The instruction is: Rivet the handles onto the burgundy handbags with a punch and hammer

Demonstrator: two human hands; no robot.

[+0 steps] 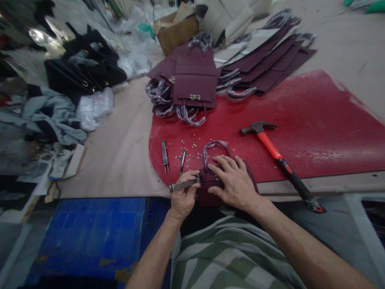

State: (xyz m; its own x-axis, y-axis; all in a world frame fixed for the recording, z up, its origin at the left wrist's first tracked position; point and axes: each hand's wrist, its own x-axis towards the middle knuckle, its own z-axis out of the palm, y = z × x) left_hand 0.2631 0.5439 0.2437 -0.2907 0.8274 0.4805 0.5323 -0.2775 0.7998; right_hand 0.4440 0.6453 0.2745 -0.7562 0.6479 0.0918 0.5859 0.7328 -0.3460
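A maroon bag panel (207, 190) with a plastic-wrapped handle (207, 150) lies at the table's front edge. My left hand (183, 196) is closed around a metal punch tool (183, 184), whose tip is near the panel's left side. Flat on the panel, my right hand (234, 180) has its fingers spread. Left of the handle, a two-pronged punch (164, 156) and a thin metal rod tool (183, 162) rest among several tiny metal bits (194, 145). A claw hammer (272, 148) with a red and black handle lies to the right, its end past the table edge.
A red mat (300, 116) covers part of the beige table (120, 160). Stacked maroon bag pieces (195, 76) and more panels (270, 60) lie behind. A cardboard box (177, 32) stands at the back; black bags (84, 64) and plastic wrap are at the left. A blue box (96, 237) sits below.
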